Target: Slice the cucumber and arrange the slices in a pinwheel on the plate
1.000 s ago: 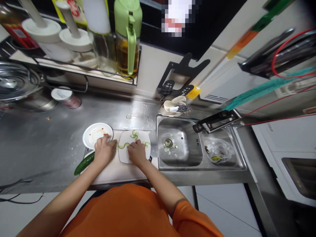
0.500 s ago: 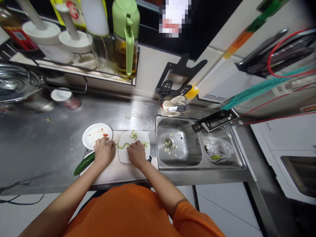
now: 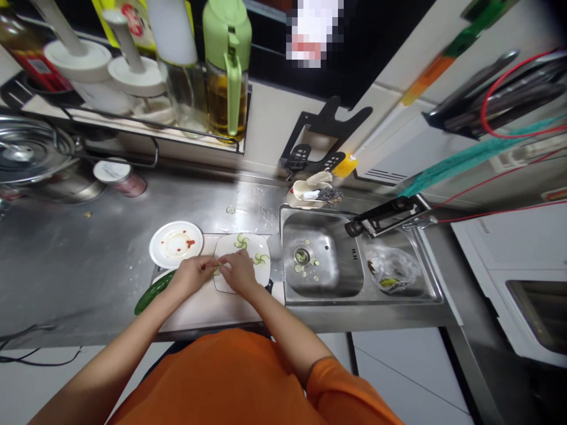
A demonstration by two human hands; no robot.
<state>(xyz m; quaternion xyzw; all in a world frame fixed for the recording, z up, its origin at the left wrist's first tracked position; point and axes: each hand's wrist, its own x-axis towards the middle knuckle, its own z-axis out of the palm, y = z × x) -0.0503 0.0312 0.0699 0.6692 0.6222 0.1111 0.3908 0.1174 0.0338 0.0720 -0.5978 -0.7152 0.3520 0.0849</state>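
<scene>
Over the left edge of a white square plate (image 3: 237, 284), my left hand (image 3: 194, 276) and my right hand (image 3: 240, 273) meet fingertip to fingertip. Both are closed in a pinch on a small pale-green cucumber slice (image 3: 218, 265), mostly hidden by the fingers. Curved cucumber slices form a pinwheel (image 3: 241, 241) at the plate's far side and another pinwheel (image 3: 261, 260) at its right. Beside my left wrist lies a whole green cucumber (image 3: 153, 293), partly under the forearm. A round white plate (image 3: 166, 260) with red bits sits just beyond my left hand.
Under the square plate is a pale cutting board (image 3: 199, 313). Right of it, a steel sink (image 3: 325, 283) holds cucumber slices around its drain, and a clear plastic bag (image 3: 396, 265) lies in the side basin. A lidded pot (image 3: 75, 180) and a small jar (image 3: 119, 177) stand at back left.
My left hand has moved right from the round plate, and my right hand has shifted left, so their fingertips meet. The right pinwheel is now uncovered.
</scene>
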